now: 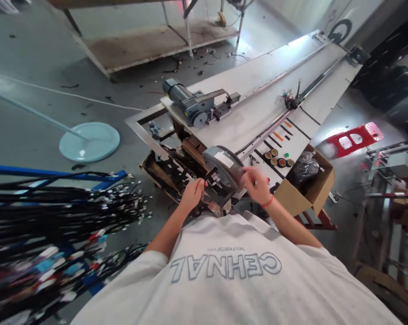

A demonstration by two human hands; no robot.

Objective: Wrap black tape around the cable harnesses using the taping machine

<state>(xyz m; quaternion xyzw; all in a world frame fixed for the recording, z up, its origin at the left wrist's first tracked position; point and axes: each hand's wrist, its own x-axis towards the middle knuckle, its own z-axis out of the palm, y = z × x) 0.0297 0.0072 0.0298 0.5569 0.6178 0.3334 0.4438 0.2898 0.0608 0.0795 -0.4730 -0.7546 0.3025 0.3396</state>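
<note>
A grey wheel-like disc (231, 159) with a white label stands at the near end of a long white bench, close to my body. To its left is my left hand (192, 195), its fingers pinched by a dark part at the disc's hub; what they hold is too small to make out. My right hand (257, 186), with a red band at the wrist, is at the disc's right edge. Its fingers look curled, but blur hides whether they grip the rim. A motor unit (190, 103) with a small pulley sits farther up the bench.
The bench (254, 108) carries a long rail (275, 123) and several tape rolls (273, 153). A cardboard box (321, 180) with dark plastic stands right, near a red stool (354, 139). Black cable bundles (71, 203) hang left, below a round pale-blue base (100, 142).
</note>
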